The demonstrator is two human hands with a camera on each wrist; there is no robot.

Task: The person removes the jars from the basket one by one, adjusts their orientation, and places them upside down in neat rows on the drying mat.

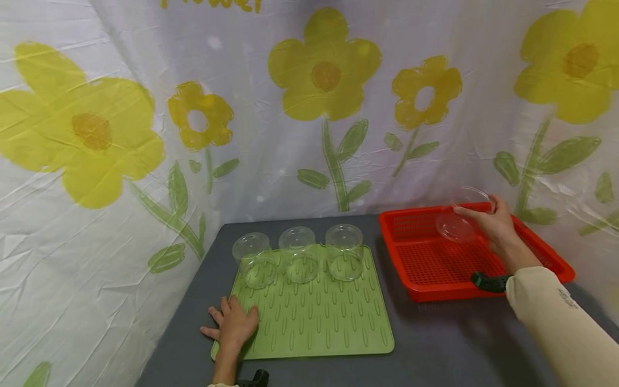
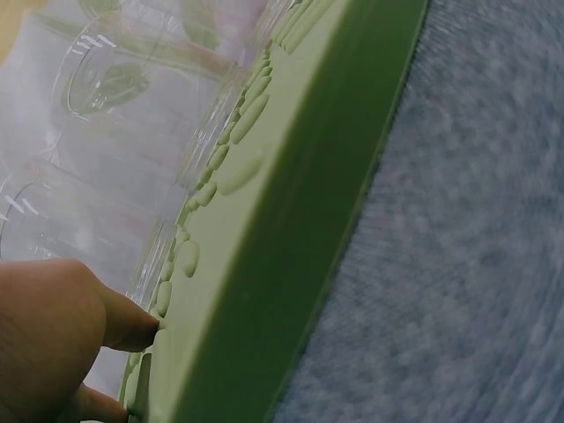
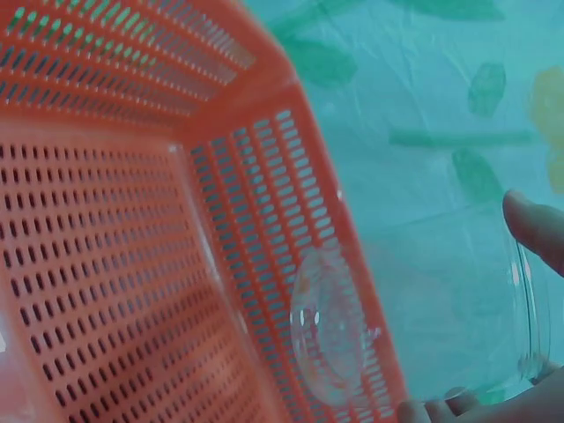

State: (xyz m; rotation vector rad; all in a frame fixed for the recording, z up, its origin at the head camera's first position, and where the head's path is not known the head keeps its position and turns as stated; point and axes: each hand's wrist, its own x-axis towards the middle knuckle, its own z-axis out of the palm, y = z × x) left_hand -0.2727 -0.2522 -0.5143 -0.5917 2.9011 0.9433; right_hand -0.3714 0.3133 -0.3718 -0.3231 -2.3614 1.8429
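Note:
My right hand (image 1: 495, 223) holds a clear plastic cup (image 1: 454, 228) near its rim, tilted above the red basket (image 1: 418, 293). In the right wrist view the cup's round base (image 3: 328, 326) shows in front of the basket's slotted side wall. With fingers spread, my left hand (image 1: 234, 325) rests at the left edge of the green ridged mat (image 1: 314, 336). Its fingertips touch the mat in the left wrist view. Three clear cups stand in a row along the mat's far side: a left cup (image 1: 256, 260), a middle cup (image 1: 298, 255) and a right cup (image 1: 344, 252).
The mat and basket lie side by side on a dark grey table (image 1: 425, 344). A white cloth (image 1: 271, 188) painted with yellow flowers hangs behind the table and along both sides.

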